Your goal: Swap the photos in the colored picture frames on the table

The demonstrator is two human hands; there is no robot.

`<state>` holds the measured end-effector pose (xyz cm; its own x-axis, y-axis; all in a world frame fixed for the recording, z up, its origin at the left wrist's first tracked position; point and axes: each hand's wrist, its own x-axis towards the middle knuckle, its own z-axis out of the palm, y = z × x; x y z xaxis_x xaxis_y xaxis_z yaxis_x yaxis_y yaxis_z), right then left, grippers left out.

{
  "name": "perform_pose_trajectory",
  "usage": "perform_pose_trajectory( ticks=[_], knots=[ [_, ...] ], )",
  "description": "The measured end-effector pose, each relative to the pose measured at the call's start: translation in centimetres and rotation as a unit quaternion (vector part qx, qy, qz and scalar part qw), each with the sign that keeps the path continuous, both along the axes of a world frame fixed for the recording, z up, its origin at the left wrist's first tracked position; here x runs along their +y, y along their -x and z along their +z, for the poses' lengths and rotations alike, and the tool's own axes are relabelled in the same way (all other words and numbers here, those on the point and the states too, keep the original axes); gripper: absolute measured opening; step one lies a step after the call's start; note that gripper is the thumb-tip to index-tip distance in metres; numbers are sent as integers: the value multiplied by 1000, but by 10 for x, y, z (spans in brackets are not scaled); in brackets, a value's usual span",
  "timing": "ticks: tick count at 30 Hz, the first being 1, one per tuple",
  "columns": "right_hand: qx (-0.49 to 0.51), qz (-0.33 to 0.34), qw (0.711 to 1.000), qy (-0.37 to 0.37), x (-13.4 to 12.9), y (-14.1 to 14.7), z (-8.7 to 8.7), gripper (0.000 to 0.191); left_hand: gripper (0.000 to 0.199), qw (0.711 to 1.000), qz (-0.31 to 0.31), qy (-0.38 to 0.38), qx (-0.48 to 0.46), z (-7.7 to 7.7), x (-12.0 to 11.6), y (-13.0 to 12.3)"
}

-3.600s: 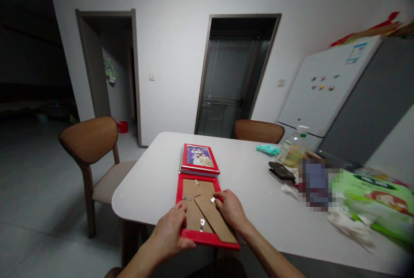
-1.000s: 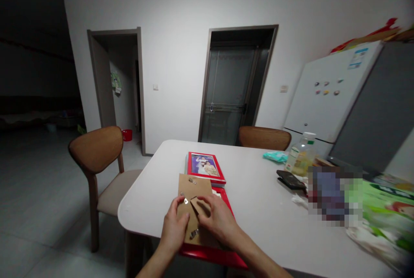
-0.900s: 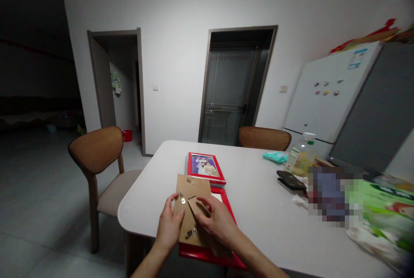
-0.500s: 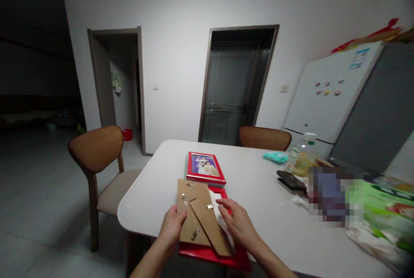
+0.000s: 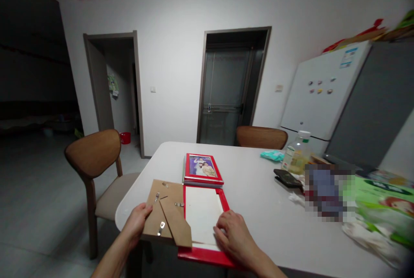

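My left hand (image 5: 138, 222) grips the left edge of a brown backing board (image 5: 153, 213) with metal clips and a fold-out stand. The board is held to the left, its right side overlapping a red picture frame (image 5: 207, 255) lying face down at the table's near edge. A white sheet (image 5: 202, 213) lies inside that frame. Over the frame's right side, my right hand (image 5: 236, 235) is closed with curled fingers; what its fingertips pinch, if anything, is hidden. Just beyond lies another red picture frame (image 5: 203, 168) with a photo of people, face up on a stack.
On the white table (image 5: 258, 209), toward the right, are a black wallet-like item (image 5: 287, 179), a clear bottle (image 5: 296, 153), a teal packet (image 5: 272, 155) and a green package (image 5: 381, 196). Wooden chairs stand at the left (image 5: 97, 153) and far side (image 5: 261, 137).
My left hand has moved the backing board leftward off the frame, baring the white sheet. My right hand has come down onto the frame's right side and its fingers have curled.
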<state>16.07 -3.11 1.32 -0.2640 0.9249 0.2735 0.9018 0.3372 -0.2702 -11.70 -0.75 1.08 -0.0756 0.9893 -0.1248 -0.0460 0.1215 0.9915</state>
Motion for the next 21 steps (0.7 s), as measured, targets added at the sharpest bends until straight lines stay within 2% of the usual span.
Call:
perform_pose_trajectory(
  ticks=[5, 8, 10, 12, 15, 17, 19, 21],
  knots=[
    [-7, 36, 999, -11, 9, 11, 7, 24, 10, 992, 56, -8, 112, -7, 10, 30],
    [-32, 49, 998, -5, 10, 18, 8, 25, 29, 973, 108, -33, 201, -5, 15, 41],
    [-49, 45, 998, 2, 7, 18, 7, 21, 43, 956, 133, -68, 254, 0, 11, 38],
    [-57, 37, 998, 4, 3, 15, 6, 21, 47, 941, 135, -110, 289, 5, 1, 23],
    [-61, 28, 998, 1, 1, 9, 5, 22, 45, 927, 68, -176, 324, 11, -25, -22],
    [-63, 26, 998, -7, 1, 6, 4, 21, 53, 882, -64, -225, 410, 13, -42, -58],
    [-66, 26, 997, -14, 3, 4, 3, 20, 63, 842, -167, -201, 472, 11, -54, -89],
    [-64, 14, 998, -21, 6, 1, 1, 20, 67, 811, -226, -179, 509, 5, -59, -109]
  ],
)
